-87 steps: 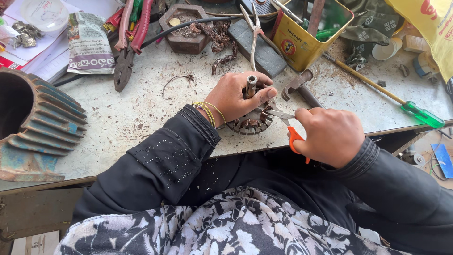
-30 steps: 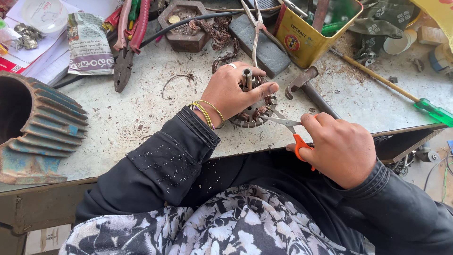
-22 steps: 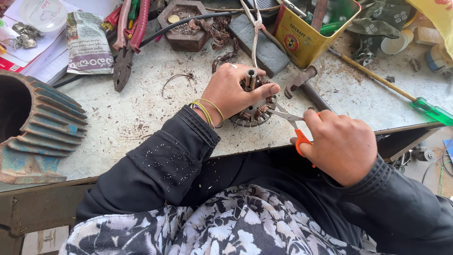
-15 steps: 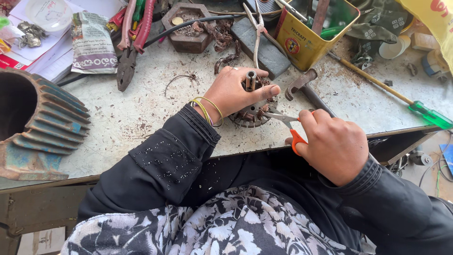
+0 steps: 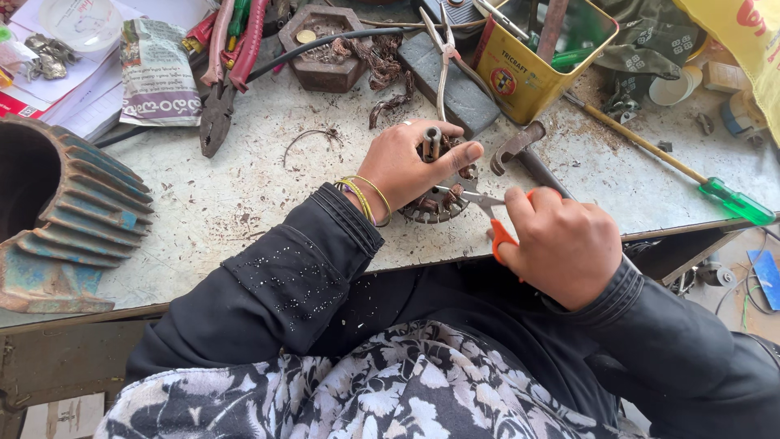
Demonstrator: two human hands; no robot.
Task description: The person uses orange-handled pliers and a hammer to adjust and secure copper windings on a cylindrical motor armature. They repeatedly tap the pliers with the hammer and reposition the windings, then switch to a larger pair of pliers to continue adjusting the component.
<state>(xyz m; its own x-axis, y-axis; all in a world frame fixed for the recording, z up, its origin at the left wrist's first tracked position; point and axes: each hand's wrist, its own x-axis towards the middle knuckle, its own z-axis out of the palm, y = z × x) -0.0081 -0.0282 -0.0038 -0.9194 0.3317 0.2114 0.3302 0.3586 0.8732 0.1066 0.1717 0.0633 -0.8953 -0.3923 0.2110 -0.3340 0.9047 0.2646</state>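
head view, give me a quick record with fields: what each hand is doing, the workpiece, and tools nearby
left hand: left hand grips the wound stator by its central shaft, at the bench edge
right hand: right hand holds orange-handled scissors, tips at the windings
surface: scuffed metal workbench
tools nearby: red-handled pliers, green-handled screwdriver, yellow tin
far left: blue finned motor housing

The stator (image 5: 439,199) is lying on the bench (image 5: 203,203) near its front edge, the left hand (image 5: 406,162) resting on it, the right hand (image 5: 565,248) with scissors (image 5: 487,211) sitting just right, pliers (image 5: 223,89) lying behind left.
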